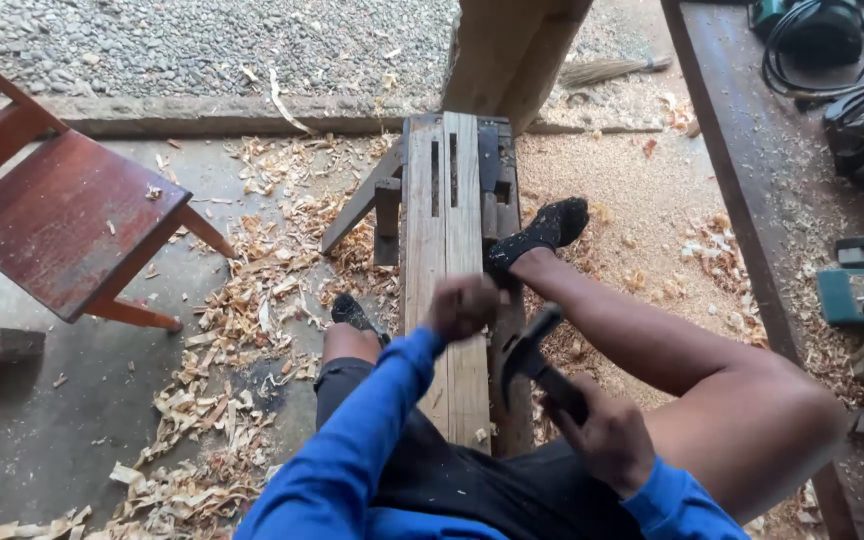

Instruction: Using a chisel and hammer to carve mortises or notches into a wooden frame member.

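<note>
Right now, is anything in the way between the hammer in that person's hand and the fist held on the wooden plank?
Nothing visible does. The right hand grips the dark claw hammer beside the long pale wooden plank, and the closed left hand rests on the plank; only open air and the plank's edge lie between them.

the wooden bench (447, 230) at the centre is pale beige, with dark slots cut along it. the hammer (534, 362) at 5 o'clock has a black head and a dark handle. the sleeves (372, 430) at 6 o'clock are bright blue, and the shorts (452, 480) are black. the socks (542, 232) on both feet are black with small light specks. the chair (67, 215) at 9 o'clock is reddish brown, a bit worn. the wood shavings (242, 330) on the grey concrete floor (42, 440) are light tan and cream. the gravel (212, 45) at 11 o'clock is grey with white spots. the cables (812, 50) at 1 o'clock are black.
</note>
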